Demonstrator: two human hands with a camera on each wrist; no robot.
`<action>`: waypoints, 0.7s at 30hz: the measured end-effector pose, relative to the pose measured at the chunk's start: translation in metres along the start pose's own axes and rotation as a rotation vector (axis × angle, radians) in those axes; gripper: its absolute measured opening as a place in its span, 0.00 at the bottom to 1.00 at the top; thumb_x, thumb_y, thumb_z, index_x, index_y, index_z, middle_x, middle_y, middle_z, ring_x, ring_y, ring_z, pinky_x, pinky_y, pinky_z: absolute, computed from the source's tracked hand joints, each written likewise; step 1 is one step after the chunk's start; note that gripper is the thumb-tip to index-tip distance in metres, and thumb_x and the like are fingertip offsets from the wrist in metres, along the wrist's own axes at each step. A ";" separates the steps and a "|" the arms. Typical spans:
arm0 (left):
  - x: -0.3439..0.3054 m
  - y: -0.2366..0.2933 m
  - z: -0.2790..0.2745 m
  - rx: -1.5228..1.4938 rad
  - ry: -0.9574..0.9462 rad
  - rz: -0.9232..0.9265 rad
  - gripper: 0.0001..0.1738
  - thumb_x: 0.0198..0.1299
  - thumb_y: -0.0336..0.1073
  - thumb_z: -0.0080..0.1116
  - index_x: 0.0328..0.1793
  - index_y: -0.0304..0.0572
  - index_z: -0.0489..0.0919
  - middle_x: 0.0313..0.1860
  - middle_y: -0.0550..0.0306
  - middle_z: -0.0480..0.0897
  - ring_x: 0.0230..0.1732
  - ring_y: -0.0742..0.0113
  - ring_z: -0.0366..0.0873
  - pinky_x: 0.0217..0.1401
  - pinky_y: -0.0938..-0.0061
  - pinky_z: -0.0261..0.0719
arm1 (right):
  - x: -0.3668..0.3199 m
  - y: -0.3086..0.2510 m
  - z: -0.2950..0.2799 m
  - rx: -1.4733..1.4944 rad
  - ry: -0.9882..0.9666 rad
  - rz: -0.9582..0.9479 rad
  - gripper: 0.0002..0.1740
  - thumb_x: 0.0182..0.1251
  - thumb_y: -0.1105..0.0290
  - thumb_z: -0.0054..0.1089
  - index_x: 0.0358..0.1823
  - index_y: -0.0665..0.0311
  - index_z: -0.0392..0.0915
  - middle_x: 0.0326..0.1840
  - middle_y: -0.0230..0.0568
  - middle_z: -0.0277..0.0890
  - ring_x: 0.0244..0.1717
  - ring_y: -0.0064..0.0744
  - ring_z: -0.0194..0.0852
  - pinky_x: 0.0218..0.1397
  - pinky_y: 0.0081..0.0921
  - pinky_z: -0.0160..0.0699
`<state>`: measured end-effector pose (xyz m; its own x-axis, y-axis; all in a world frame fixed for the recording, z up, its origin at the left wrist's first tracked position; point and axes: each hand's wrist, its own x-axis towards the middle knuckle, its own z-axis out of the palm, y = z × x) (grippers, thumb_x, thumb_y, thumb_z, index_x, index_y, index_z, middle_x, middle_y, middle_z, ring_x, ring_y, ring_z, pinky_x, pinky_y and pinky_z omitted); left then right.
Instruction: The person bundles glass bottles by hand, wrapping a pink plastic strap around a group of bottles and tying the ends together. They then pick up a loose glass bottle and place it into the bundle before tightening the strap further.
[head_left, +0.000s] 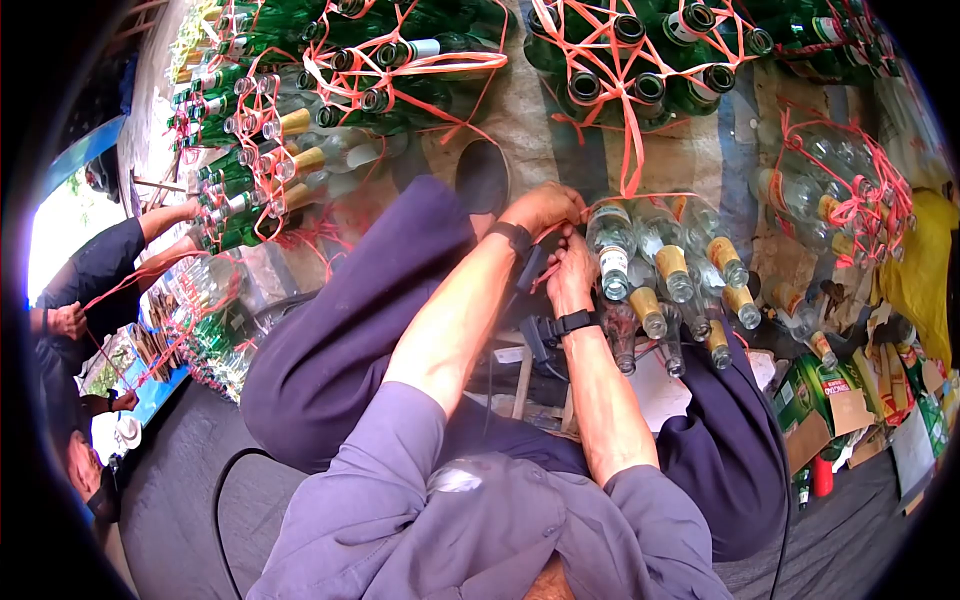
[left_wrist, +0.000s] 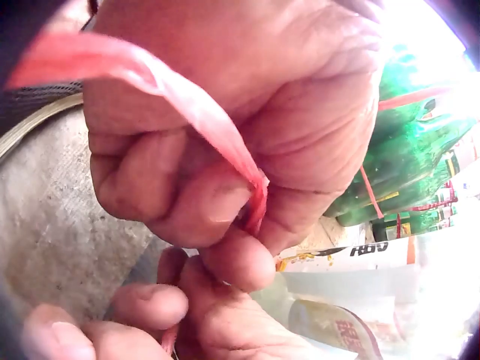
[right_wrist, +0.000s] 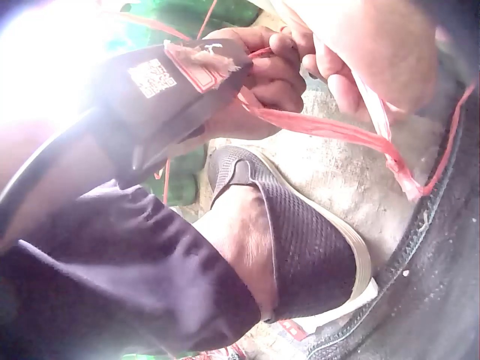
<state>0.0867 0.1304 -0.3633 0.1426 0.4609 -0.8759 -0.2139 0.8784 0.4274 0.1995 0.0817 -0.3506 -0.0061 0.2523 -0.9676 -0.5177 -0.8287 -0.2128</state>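
My left hand (head_left: 543, 208) curls its fingers and pinches a pink plastic strip (left_wrist: 202, 112), whose loose part arcs over the knuckles in the left wrist view. Just below and right of it, my right hand (head_left: 572, 272) also grips the strip; its fingertips (left_wrist: 154, 304) are close under the left fist. In the right wrist view a slack length of strip (right_wrist: 322, 127) hangs between the hands. Close to the right hand lies a cluster of clear glass bottles (head_left: 612, 240), several with gold neck labels, with a pink strip running across their far side.
Green bottles (head_left: 650, 90) bundled in pink strips stand ahead, with more at the left. A tied bundle of clear bottles (head_left: 815, 190) and cardboard cartons (head_left: 850, 390) are at the right. My shoe (right_wrist: 307, 240) is below the hands. Another person's arm (head_left: 165, 220) reaches in from the left.
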 end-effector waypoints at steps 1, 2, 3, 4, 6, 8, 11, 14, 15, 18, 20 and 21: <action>0.000 0.001 0.000 0.000 0.000 0.000 0.09 0.45 0.20 0.55 0.35 0.29 0.81 0.23 0.57 0.80 0.20 0.71 0.73 0.23 0.76 0.70 | 0.005 0.002 -0.003 0.000 0.000 0.000 0.02 0.64 0.69 0.60 0.35 0.57 0.77 0.25 0.24 0.66 0.17 0.14 0.58 0.20 0.14 0.59; 0.001 0.003 -0.001 0.126 0.002 0.043 0.10 0.45 0.21 0.56 0.35 0.30 0.82 0.23 0.57 0.81 0.20 0.71 0.73 0.24 0.77 0.70 | 0.008 0.003 -0.005 0.023 -0.025 -0.020 0.02 0.65 0.70 0.61 0.35 0.57 0.77 0.26 0.24 0.66 0.17 0.14 0.58 0.20 0.15 0.59; 0.002 0.005 -0.002 0.251 0.005 0.086 0.10 0.44 0.22 0.57 0.35 0.30 0.83 0.24 0.57 0.81 0.21 0.72 0.73 0.24 0.77 0.70 | 0.010 0.003 -0.007 0.045 -0.049 -0.040 0.03 0.65 0.71 0.62 0.36 0.58 0.77 0.26 0.25 0.66 0.18 0.14 0.58 0.19 0.15 0.59; 0.002 0.006 -0.002 0.251 0.004 0.086 0.10 0.44 0.22 0.57 0.35 0.30 0.83 0.24 0.57 0.81 0.21 0.72 0.73 0.24 0.77 0.70 | 0.011 0.004 -0.009 0.045 -0.049 -0.041 0.03 0.65 0.71 0.62 0.36 0.58 0.77 0.26 0.25 0.66 0.18 0.14 0.58 0.19 0.15 0.59; 0.003 0.007 -0.004 0.261 -0.029 0.074 0.11 0.44 0.24 0.58 0.35 0.31 0.85 0.24 0.58 0.82 0.23 0.72 0.74 0.26 0.77 0.71 | 0.010 0.004 -0.009 0.134 -0.073 -0.048 0.05 0.65 0.71 0.63 0.38 0.59 0.76 0.26 0.25 0.66 0.17 0.15 0.58 0.21 0.16 0.61; 0.004 0.008 -0.005 0.305 -0.022 0.074 0.11 0.44 0.24 0.58 0.36 0.33 0.86 0.24 0.57 0.83 0.22 0.71 0.74 0.25 0.75 0.72 | 0.009 0.004 -0.008 0.139 -0.065 -0.064 0.05 0.65 0.71 0.64 0.40 0.59 0.76 0.26 0.26 0.66 0.17 0.15 0.58 0.22 0.16 0.61; 0.006 0.010 -0.008 0.357 -0.030 0.068 0.12 0.44 0.24 0.59 0.37 0.34 0.87 0.24 0.57 0.83 0.23 0.69 0.75 0.25 0.74 0.73 | 0.008 0.002 -0.006 0.158 -0.063 -0.075 0.06 0.65 0.71 0.64 0.41 0.59 0.76 0.26 0.25 0.66 0.18 0.15 0.58 0.24 0.17 0.62; 0.005 0.010 -0.010 0.372 -0.063 0.053 0.13 0.44 0.24 0.60 0.38 0.34 0.87 0.24 0.57 0.83 0.24 0.69 0.76 0.27 0.73 0.74 | 0.008 -0.001 -0.006 0.180 -0.077 -0.063 0.07 0.65 0.70 0.64 0.42 0.58 0.76 0.26 0.25 0.66 0.17 0.15 0.58 0.24 0.18 0.63; 0.002 0.013 -0.009 0.380 -0.081 0.046 0.13 0.45 0.25 0.61 0.39 0.33 0.86 0.24 0.57 0.83 0.25 0.68 0.76 0.27 0.73 0.74 | 0.008 -0.001 -0.006 0.189 -0.084 -0.057 0.08 0.65 0.70 0.64 0.43 0.57 0.77 0.26 0.24 0.66 0.17 0.15 0.58 0.24 0.17 0.62; -0.005 0.021 -0.010 0.480 -0.061 0.035 0.13 0.45 0.25 0.61 0.40 0.34 0.86 0.25 0.56 0.83 0.25 0.67 0.77 0.29 0.71 0.75 | 0.007 -0.003 -0.005 0.197 -0.082 -0.040 0.08 0.65 0.70 0.64 0.44 0.57 0.77 0.26 0.24 0.66 0.17 0.14 0.57 0.24 0.16 0.62; -0.004 0.021 -0.010 0.519 -0.043 0.029 0.13 0.45 0.25 0.61 0.39 0.36 0.86 0.25 0.56 0.84 0.26 0.67 0.78 0.30 0.70 0.75 | 0.007 -0.003 -0.005 0.205 -0.083 -0.043 0.08 0.66 0.69 0.64 0.44 0.56 0.77 0.26 0.23 0.66 0.17 0.14 0.57 0.24 0.16 0.61; -0.003 0.020 -0.010 0.558 -0.025 0.024 0.13 0.44 0.25 0.62 0.39 0.37 0.87 0.26 0.55 0.84 0.27 0.66 0.78 0.31 0.70 0.75 | 0.006 -0.003 -0.005 0.214 -0.085 -0.048 0.08 0.66 0.69 0.64 0.44 0.56 0.77 0.25 0.23 0.65 0.17 0.14 0.57 0.24 0.16 0.61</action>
<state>0.0727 0.1458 -0.3543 0.1683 0.4785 -0.8618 0.3260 0.7981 0.5068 0.2053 0.0832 -0.3570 -0.0449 0.3375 -0.9402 -0.6884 -0.6925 -0.2157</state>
